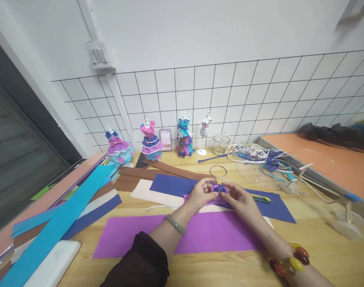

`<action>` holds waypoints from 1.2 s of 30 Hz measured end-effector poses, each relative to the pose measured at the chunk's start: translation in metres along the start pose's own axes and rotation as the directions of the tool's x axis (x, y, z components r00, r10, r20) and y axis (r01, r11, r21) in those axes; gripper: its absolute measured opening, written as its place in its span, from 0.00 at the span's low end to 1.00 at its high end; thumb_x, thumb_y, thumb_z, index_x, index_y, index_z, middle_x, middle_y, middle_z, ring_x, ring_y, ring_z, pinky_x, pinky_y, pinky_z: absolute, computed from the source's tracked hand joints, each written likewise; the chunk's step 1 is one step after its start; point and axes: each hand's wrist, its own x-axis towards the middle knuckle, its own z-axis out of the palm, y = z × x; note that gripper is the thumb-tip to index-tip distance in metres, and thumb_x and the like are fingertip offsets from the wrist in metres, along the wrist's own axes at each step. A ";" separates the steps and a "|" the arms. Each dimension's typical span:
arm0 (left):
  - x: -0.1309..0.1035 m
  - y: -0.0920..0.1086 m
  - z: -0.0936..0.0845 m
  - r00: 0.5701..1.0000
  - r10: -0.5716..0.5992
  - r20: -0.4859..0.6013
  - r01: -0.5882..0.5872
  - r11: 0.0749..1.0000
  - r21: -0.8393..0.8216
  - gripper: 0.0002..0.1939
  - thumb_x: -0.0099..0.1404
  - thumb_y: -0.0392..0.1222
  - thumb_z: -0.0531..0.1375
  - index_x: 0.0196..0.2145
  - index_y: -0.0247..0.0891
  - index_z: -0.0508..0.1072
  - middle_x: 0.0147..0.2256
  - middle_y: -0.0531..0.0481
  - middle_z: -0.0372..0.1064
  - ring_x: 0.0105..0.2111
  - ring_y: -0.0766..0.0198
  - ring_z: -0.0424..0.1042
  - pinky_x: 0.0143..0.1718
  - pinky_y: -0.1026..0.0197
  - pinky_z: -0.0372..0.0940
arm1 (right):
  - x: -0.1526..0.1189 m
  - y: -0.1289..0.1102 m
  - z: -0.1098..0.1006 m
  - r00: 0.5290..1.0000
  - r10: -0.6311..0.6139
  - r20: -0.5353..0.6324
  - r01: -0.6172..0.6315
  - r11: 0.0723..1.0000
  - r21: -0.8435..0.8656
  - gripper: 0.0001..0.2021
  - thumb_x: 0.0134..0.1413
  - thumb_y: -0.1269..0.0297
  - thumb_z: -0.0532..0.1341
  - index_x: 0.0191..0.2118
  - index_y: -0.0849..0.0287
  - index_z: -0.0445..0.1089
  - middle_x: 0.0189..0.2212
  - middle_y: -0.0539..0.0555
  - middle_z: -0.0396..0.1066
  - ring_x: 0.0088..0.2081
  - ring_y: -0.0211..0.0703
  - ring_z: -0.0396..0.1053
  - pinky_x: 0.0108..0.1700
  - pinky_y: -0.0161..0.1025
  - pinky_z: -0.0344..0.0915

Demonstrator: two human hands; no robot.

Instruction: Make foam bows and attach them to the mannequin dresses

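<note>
Between my two hands is a small pleated paper bow, purple-pink and dark blue. My left hand pinches its left side between thumb and fingers. On the other side, the thumb and fingers of my right hand close on the bow's right part. Both hands are just above a dark blue paper sheet and a small purple piece. A wide purple paper strip lies nearer to me, partly under my forearms. Right of my right hand, a green and yellow cutter rests on the blue paper.
Three small dress forms in paper dresses and a bare one stand along the wall beside a glass. Turquoise strips lie at left, above a white box. Paper scraps and wooden-stick stands are at right.
</note>
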 end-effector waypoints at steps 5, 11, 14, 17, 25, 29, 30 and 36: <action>-0.001 0.001 0.000 1.000 -0.002 0.021 0.002 1.000 -0.028 0.28 0.42 0.34 0.65 0.43 0.34 0.63 0.28 0.52 0.65 0.29 0.70 0.65 0.33 0.65 0.60 | -0.001 -0.001 0.001 1.000 0.023 -0.002 -0.023 0.998 0.063 0.20 0.38 0.57 0.66 0.40 0.58 0.68 0.32 0.54 0.72 0.33 0.44 0.70 0.39 0.43 0.67; -0.002 0.004 0.001 1.000 0.000 0.013 0.000 1.000 -0.006 0.27 0.42 0.34 0.65 0.42 0.35 0.64 0.27 0.53 0.65 0.27 0.72 0.64 0.31 0.67 0.58 | 0.000 -0.003 0.001 0.993 0.117 -0.008 -0.115 0.986 0.120 0.22 0.36 0.55 0.66 0.40 0.59 0.68 0.25 0.50 0.70 0.27 0.41 0.70 0.35 0.41 0.68; -0.002 0.004 0.001 1.000 0.007 0.022 -0.007 1.000 -0.002 0.27 0.43 0.35 0.65 0.43 0.35 0.64 0.28 0.53 0.65 0.27 0.72 0.64 0.31 0.67 0.58 | 0.000 -0.003 0.001 0.990 0.144 -0.003 -0.142 0.981 0.135 0.22 0.36 0.55 0.66 0.40 0.59 0.67 0.26 0.51 0.71 0.27 0.41 0.70 0.36 0.41 0.68; -0.001 0.003 0.001 1.000 -0.001 0.018 0.002 1.000 -0.024 0.29 0.42 0.35 0.66 0.43 0.35 0.63 0.28 0.52 0.65 0.28 0.71 0.65 0.33 0.66 0.59 | 0.000 -0.003 0.000 0.992 0.130 0.008 -0.130 0.983 0.131 0.22 0.37 0.55 0.66 0.40 0.59 0.67 0.27 0.52 0.72 0.28 0.41 0.70 0.36 0.41 0.68; -0.001 0.002 0.002 1.000 -0.027 -0.003 0.027 0.999 -0.029 0.28 0.43 0.37 0.66 0.43 0.35 0.63 0.27 0.53 0.65 0.27 0.70 0.65 0.32 0.65 0.60 | 0.000 -0.003 0.003 0.997 0.081 0.010 -0.082 0.990 0.116 0.23 0.35 0.54 0.67 0.40 0.58 0.67 0.28 0.52 0.71 0.30 0.43 0.71 0.38 0.43 0.68; -0.001 0.002 0.001 1.000 -0.026 0.008 0.027 0.999 -0.031 0.28 0.42 0.35 0.65 0.43 0.36 0.63 0.27 0.53 0.65 0.28 0.70 0.65 0.32 0.65 0.60 | -0.002 -0.007 0.004 0.995 0.103 0.003 -0.102 0.985 0.136 0.22 0.35 0.55 0.67 0.39 0.58 0.67 0.26 0.50 0.70 0.28 0.41 0.70 0.36 0.42 0.68; -0.001 0.002 0.001 1.000 -0.026 0.015 0.027 0.999 -0.038 0.29 0.42 0.35 0.66 0.43 0.36 0.63 0.27 0.53 0.64 0.28 0.71 0.64 0.32 0.66 0.60 | -0.002 -0.008 0.004 0.994 0.105 0.009 -0.105 0.985 0.134 0.22 0.36 0.54 0.67 0.39 0.58 0.67 0.25 0.50 0.70 0.27 0.41 0.70 0.36 0.42 0.68; -0.002 0.003 0.002 1.000 -0.011 0.020 0.012 0.999 -0.030 0.30 0.40 0.36 0.66 0.43 0.36 0.64 0.27 0.55 0.63 0.28 0.71 0.63 0.33 0.66 0.58 | -0.002 -0.010 0.003 0.989 0.149 0.015 -0.150 0.983 0.109 0.23 0.36 0.53 0.66 0.40 0.59 0.67 0.23 0.49 0.70 0.25 0.41 0.70 0.34 0.40 0.68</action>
